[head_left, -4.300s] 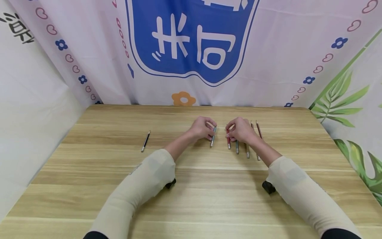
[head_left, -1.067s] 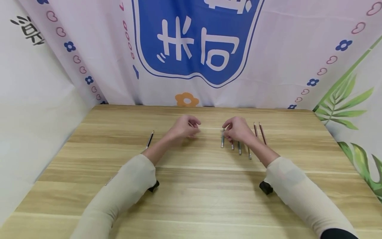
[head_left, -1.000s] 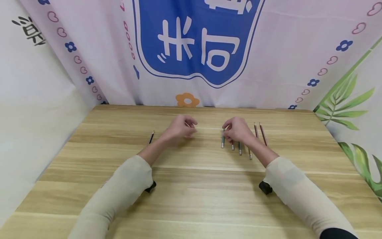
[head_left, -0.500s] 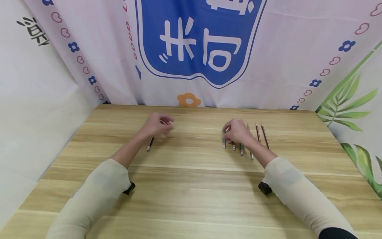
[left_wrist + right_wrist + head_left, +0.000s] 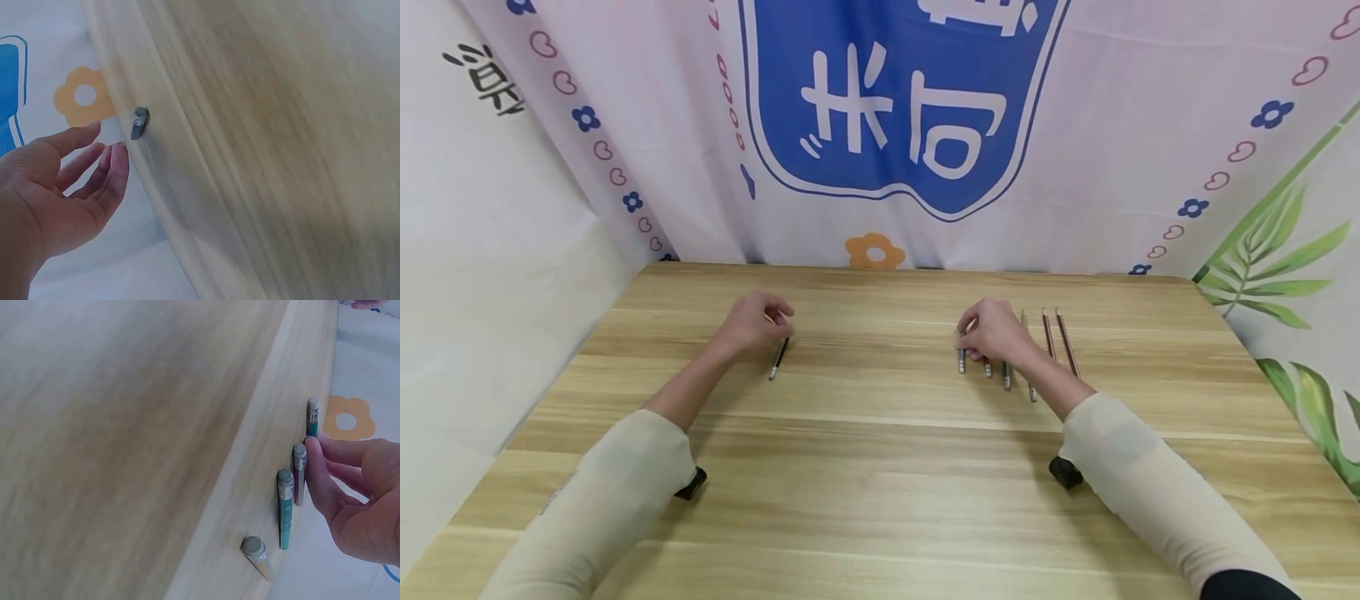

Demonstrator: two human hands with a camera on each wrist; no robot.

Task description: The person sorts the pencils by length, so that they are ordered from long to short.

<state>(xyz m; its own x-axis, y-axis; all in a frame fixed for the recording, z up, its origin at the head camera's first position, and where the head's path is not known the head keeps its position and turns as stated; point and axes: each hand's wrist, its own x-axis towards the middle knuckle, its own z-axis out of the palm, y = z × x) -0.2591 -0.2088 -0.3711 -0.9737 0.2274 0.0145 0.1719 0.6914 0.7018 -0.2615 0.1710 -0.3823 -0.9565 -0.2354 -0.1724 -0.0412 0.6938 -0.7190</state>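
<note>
A black pencil (image 5: 779, 358) lies on the left part of the table, eraser end toward me. My left hand (image 5: 752, 321) hovers at its far end, thumb and fingers loosely curved and apart; in the left wrist view the pencil's eraser end (image 5: 140, 120) shows just beyond the fingertips. On the right, my right hand (image 5: 992, 329) pinches a teal pencil (image 5: 313, 425) between thumb and index finger, at the left end of a row. Beside it lie a red pencil (image 5: 300, 472), a second teal pencil (image 5: 285, 509) and a tan pencil (image 5: 256, 553), partly covered by the hand in the head view.
Farther right in the row are two dark red pencils, one nearer the hand (image 5: 1048, 333) and one at the end (image 5: 1067, 343). The wooden table (image 5: 865, 467) meets a printed cloth (image 5: 805, 225) along its back edge.
My left hand let go of the teal pencil and moved left to the black pencil. The right hand went from the red pencil to the teal one, which now sits left of the red.
</note>
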